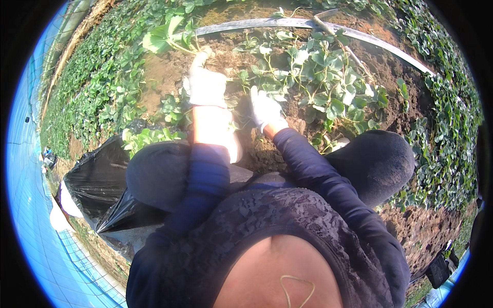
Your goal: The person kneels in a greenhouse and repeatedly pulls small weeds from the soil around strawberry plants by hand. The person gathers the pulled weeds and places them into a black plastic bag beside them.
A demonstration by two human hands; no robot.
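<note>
My left hand (208, 84), in a white glove washed out by sunlight, is closed at the fingertips around the stems of a leafy strawberry plant (158, 40). Its broad green leaves spread to the left of the fingers. Lower and to the right, my right hand (265, 109), also gloved in white, is close to the soil at the edge of a clump of strawberry plants (331, 82) with trailing runners. Its fingers point away from me; what lies beneath the palm is hidden.
A black plastic bag (98, 173) lies beside my left knee, with light green leaves (148, 138) at its edge. A pale flat strip (258, 24) crosses the soil ahead, and a thin stick (350, 54) slants over it. Dense plant rows (96, 84) flank both sides. Blue sheeting (25, 161) borders the left.
</note>
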